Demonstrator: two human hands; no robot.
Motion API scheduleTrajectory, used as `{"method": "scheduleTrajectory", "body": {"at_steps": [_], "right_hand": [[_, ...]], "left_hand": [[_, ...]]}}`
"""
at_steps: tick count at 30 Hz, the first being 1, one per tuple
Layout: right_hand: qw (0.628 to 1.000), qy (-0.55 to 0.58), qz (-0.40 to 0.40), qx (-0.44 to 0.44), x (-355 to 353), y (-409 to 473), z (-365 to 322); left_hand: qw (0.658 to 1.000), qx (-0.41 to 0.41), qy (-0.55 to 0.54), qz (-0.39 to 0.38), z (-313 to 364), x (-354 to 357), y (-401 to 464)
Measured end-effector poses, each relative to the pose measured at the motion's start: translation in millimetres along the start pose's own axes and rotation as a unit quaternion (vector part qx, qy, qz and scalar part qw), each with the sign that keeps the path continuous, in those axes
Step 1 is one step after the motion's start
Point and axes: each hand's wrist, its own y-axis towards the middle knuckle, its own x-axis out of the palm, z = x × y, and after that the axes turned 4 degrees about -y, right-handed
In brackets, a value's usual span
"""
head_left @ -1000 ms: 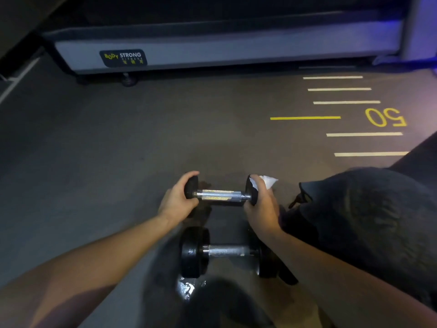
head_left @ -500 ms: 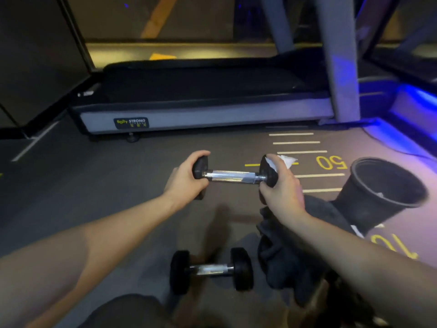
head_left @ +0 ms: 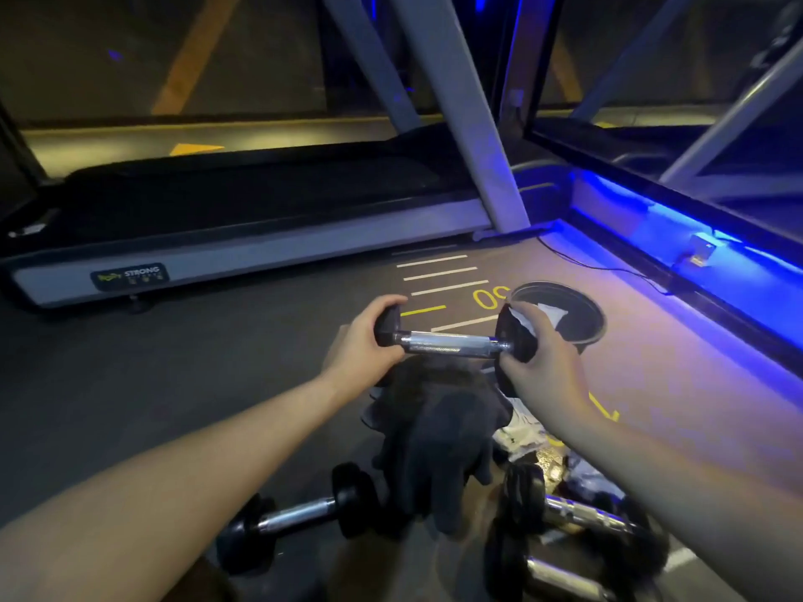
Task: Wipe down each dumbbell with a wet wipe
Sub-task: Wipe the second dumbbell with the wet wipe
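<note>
Floor near feet: more dumbbells (head_left: 300, 517), dark cloth (head_left: 439, 436). Raised above it, small dumbbell (head_left: 452, 343), chrome bar, black ends. Left hand (head_left: 360, 347) wraps one end; right hand (head_left: 543, 362) presses wet wipe (head_left: 528, 319) round the other. Best to rotate while rubbing. Bin (head_left: 591, 317) beyond.

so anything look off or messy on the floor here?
Somewhat. A crumpled dark cloth is heaped on the floor among the loose dumbbells, with wrappers or packets strewn beside it. The bin stands upright. The held dumbbell looks intact, gripped at both ends by the left hand and right hand, which presses the wipe.
</note>
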Motion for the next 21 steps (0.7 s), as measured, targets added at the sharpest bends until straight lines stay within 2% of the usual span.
{"method": "scheduleTrajectory", "body": {"at_steps": [8, 13, 21], "right_hand": [[1.0, 0.003, -0.014, 0.003, 9.7, 15.8, 11.9], [0.998, -0.033, -0.054, 0.012, 31.4, 10.8, 21.2], [0.997, -0.05, -0.052, 0.003, 39.4, 3.7, 35.5]], "left_hand": [[1.0, -0.018, 0.003, 0.001, -11.8, 12.5, 17.0], [0.999, -0.042, 0.016, -0.017, -37.6, 18.8, 10.4], [0.998, 0.0, 0.025, -0.066, -59.0, 15.6, 9.9]]}}
